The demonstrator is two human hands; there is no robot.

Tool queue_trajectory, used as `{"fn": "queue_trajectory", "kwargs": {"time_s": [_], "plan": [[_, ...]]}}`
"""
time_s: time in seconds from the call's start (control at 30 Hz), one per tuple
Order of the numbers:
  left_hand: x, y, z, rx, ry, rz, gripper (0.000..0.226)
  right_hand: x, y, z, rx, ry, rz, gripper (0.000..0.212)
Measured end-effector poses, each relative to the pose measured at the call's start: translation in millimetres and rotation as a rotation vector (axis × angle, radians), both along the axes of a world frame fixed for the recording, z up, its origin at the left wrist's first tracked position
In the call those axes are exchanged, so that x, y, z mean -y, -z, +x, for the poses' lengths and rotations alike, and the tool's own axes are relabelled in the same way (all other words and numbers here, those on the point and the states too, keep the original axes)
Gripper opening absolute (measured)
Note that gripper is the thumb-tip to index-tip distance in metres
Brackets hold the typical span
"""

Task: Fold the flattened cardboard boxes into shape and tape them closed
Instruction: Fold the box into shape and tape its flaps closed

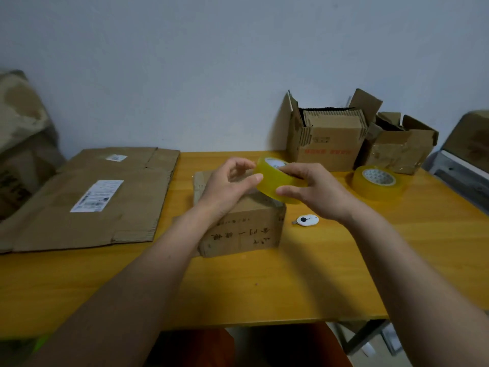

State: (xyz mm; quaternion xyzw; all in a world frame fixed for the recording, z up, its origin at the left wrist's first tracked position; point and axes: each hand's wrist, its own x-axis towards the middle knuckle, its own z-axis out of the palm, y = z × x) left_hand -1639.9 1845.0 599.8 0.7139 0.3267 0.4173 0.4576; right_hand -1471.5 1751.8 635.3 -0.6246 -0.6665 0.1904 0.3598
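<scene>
Both forearms reach in over the yellow table, and I have my right hand curled round the tape roll, thumb beneath and fingers across its top, while my left hand sets a thumb tip to the roll's face, probably hunting the loose end, its other fingers loosely curled on nothing. Light, stiff and slick, that roll is best gripped across its width, just above the folded small box, whose thin card would dent under pressure. Flattened cardboard lies left; far right, one open carton holds packed card sheets upright, its neighbour's contents hidden.
</scene>
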Motion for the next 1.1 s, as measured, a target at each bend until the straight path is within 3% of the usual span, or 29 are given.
{"fn": "queue_trajectory", "kwargs": {"time_s": [0.07, 0.23, 0.33, 0.37, 0.43, 0.53, 0.67, 0.77, 0.9, 1.0, 1.1], "plan": [[0.2, 1.1, 0.2, 0.056, -0.049, -0.009, 0.006, -4.8, 1.8, -2.4, 0.064, 0.039, -0.011, 0.043], [-1.4, 4.6, -0.1, 0.108, -0.117, -0.026, 0.012, -12.8, 4.1, -5.6, 0.288, 0.099, -0.001, 0.062], [-6.5, 4.7, -1.8, 0.252, -0.173, -0.175, 0.015, -19.2, 7.9, -6.7, 0.562, 0.125, 0.238, 0.062], [-8.4, 4.0, -3.0, 0.304, -0.182, -0.232, 0.015, -22.9, 10.0, -7.1, 0.524, 0.185, 0.354, 0.060], [-10.5, 3.1, -3.5, 0.393, -0.162, -0.326, 0.014, -32.4, 14.1, -11.8, 0.208, 0.342, 0.490, 0.058], [-12.2, 4.0, -1.6, 0.412, -0.160, -0.390, 0.009, -49.6, 17.8, -32.0, -0.462, 0.447, 0.333, 0.058], [-15.2, 2.7, -3.5, 0.449, -0.169, -0.435, 0.006, -61.7, 25.0, -45.7, -0.792, 0.389, 0.227, 0.047], [-14.0, 4.7, 0.1, 0.310, -0.317, -0.349, 0.008, -67.4, 26.7, -44.2, -0.725, 0.367, 0.246, 0.023], [-24.0, 2.8, -15.9, 0.219, -0.620, -0.178, 0.011, -73.6, 28.7, -31.1, -0.607, 0.464, 0.270, 0.034], [-29.9, 3.8, -31.9, 0.186, -0.661, -0.186, 0.014, -76.5, 32.8, -25.9, -0.522, 0.500, 0.254, 0.040], [-27.9, 10.2, -38.0, 0.166, -0.667, -0.267, 0.015, -83.1, 35.9, -31.7, -0.462, 0.539, 0.246, 0.032]]}}
